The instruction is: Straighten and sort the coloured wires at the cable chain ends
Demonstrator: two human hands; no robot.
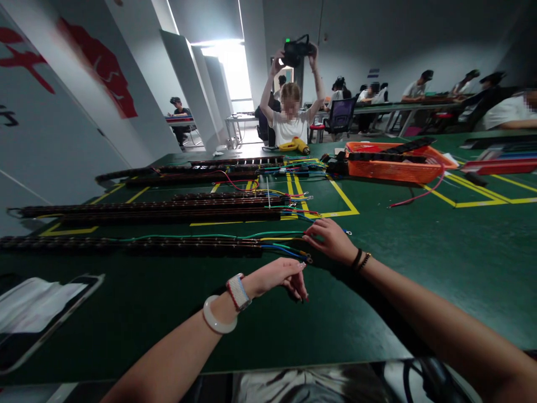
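Observation:
The nearest black cable chain (pixel 210 246) lies across the table, wires coming out of its right end. My right hand (pixel 333 240) is closed in a pinch at the ends of a green wire (pixel 277 233) and a yellow wire (pixel 280 239); its fingertips hide exactly how they are held. Just below, my left hand (pixel 274 277) hovers with thumb and bent fingers apart, nothing between them. Close to its thumb are blue wires (pixel 283 249) with ring terminals (pixel 309 258). Farther back lies another row of cable chains (pixel 168 210), with coloured wire ends at the right.
An orange basket (pixel 390 168) holding black chain pieces stands at the back right. A yellow heat gun (pixel 296 145) lies at the far edge, where a person (pixel 289 120) raises a headset. A tablet-like object with paper (pixel 42 305) is at the left. Yellow tape (pixel 344 196) marks the green table.

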